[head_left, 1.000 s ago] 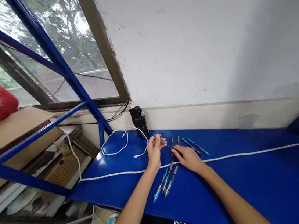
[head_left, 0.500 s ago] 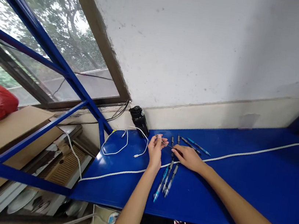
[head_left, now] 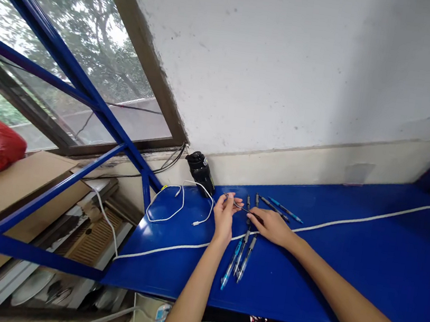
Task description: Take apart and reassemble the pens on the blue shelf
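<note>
Head view: holds thin dark metal-looking rod [head_left: 244,209] in left hand [head_left: 224,218], pinched thumb to finger, and right hand [head_left: 274,228], closed on its four-o'clock end. Runs ten to four o'clock, equally near both. Close by at six o'clock, slim clear-barrelled pens [head_left: 240,255] and long white cord [head_left: 170,249]; at ten, black cylindrical bottle [head_left: 201,174].

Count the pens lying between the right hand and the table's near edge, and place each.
3: a blue pen leftmost, a grey-topped pen in the middle, a second grey-topped pen rightmost. More may be hidden beneath the right hand.
</note>
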The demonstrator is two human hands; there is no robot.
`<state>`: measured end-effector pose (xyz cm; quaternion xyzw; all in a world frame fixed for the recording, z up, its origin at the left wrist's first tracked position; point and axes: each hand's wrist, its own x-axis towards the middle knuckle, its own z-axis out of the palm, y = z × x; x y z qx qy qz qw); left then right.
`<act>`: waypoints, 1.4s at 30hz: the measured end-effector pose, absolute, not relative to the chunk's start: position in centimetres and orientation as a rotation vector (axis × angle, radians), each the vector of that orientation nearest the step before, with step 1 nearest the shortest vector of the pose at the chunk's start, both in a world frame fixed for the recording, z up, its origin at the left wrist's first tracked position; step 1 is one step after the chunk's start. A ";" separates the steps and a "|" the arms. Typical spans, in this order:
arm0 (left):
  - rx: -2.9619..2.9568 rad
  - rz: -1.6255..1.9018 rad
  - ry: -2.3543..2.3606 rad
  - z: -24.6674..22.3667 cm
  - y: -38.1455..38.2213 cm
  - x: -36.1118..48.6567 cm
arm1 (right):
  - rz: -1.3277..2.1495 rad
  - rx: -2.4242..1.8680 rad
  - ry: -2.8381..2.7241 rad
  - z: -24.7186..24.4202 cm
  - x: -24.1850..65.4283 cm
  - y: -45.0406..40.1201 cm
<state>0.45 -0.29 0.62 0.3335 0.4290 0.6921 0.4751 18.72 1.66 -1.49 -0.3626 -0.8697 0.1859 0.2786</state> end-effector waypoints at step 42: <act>0.886 1.541 1.053 0.3 -0.3 0.6 | 0.547 -0.962 -2.223 -1.0 19.0 1.5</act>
